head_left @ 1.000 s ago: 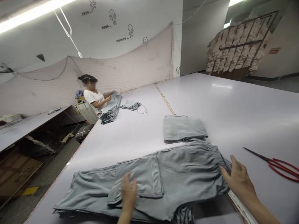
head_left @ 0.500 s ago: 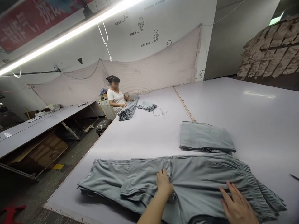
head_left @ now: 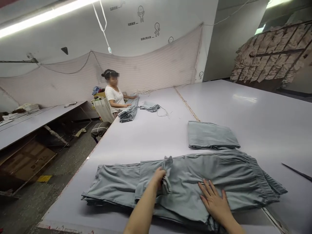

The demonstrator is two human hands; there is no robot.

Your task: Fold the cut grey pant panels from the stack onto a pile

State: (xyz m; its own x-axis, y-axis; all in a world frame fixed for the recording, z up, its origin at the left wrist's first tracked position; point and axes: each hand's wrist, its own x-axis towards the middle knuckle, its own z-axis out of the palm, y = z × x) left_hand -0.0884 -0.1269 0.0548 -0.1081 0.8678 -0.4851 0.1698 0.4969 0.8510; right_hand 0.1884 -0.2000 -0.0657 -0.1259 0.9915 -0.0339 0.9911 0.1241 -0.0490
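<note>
Grey-green trousers [head_left: 195, 175] lie stacked on the white table [head_left: 151, 139], with the ribbed waistband at the right and the legs to the left. My left hand [head_left: 159, 174] is closed on a bunched fold of the trousers, raised a little above the stack. Spread flat, my right hand [head_left: 214, 200] rests on the fabric to the right of it, fingers apart. A folded grey-green bundle [head_left: 212, 135] lies just behind the stack.
Dark pointed scissors or a blade [head_left: 296, 171] lie at the right. Across the table, a person in a white top [head_left: 114, 96] handles a grey pile [head_left: 129, 112]. A small grey bundle [head_left: 149, 108] with loose strings lies beside it.
My left hand has gathered and lifted a fold of fabric. My right hand has shifted left, away from the waistband, onto the middle of the trousers. The view has turned slightly right.
</note>
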